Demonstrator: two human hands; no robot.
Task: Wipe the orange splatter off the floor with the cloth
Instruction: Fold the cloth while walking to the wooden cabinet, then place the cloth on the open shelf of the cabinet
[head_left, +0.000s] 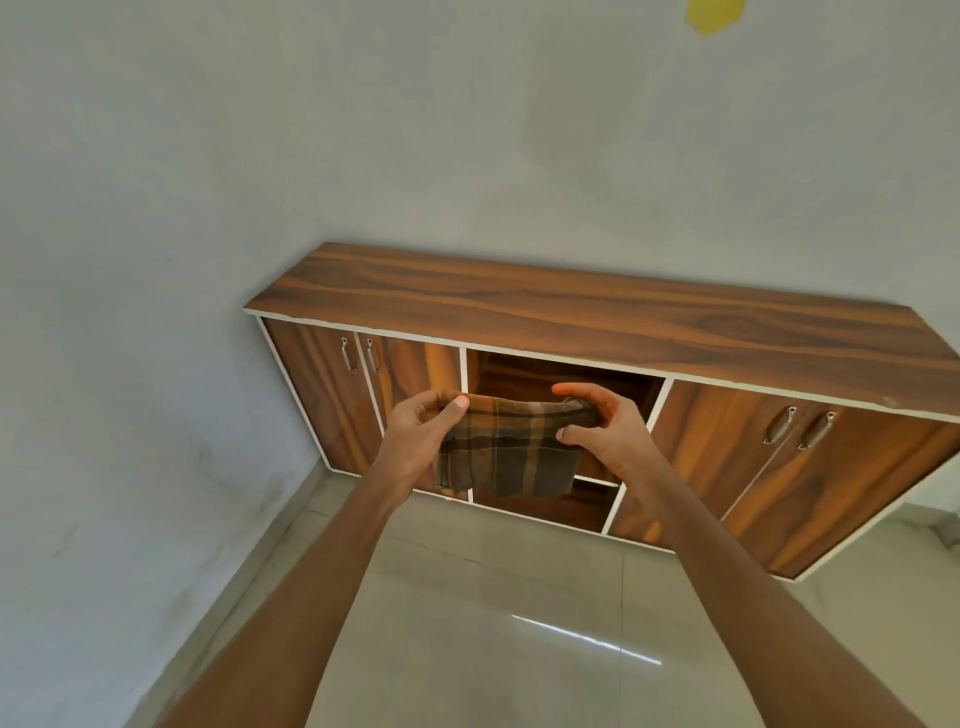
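A brown checked cloth (506, 452) hangs folded in the air in front of a wooden cabinet. My left hand (421, 434) pinches its upper left corner, thumb on the front. My right hand (605, 428) grips the upper right corner, fingers curled over the top edge. Both arms reach forward from the bottom of the view. The pale tiled floor (493, 623) lies below my arms. No orange splatter shows on the part of the floor in view.
A low wooden cabinet (597, 317) stands against the white wall, with closed doors at left and right and an open middle compartment (545, 376) behind the cloth. A wall (130, 364) closes off the left side. A yellow patch (714, 15) sits high on the wall.
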